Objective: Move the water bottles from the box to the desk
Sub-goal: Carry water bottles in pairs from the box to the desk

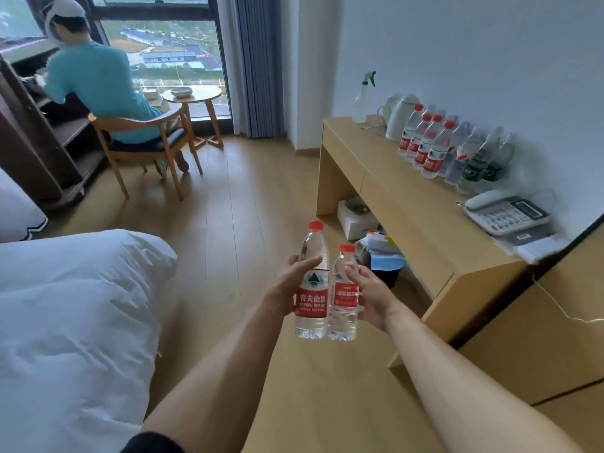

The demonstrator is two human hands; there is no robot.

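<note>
Left hand (287,286): fingers wrapped round tall bottle (312,289), thumb across its front above the red label.
Right hand (367,297): fingers curled round short bottle (343,295), thumb on its shoulder.
Bed (72,322): left of the left fingers.
Desk (421,223): right of and beyond the right fingers.
Bottles: upright, held side by side over the floor, touching, caps above the fingertips.
Desk bottles (438,148): row by the wall, well beyond both hands.

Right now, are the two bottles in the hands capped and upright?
Yes. The taller bottle in the left hand and the shorter bottle in the right hand both stand upright with red caps on.
</note>
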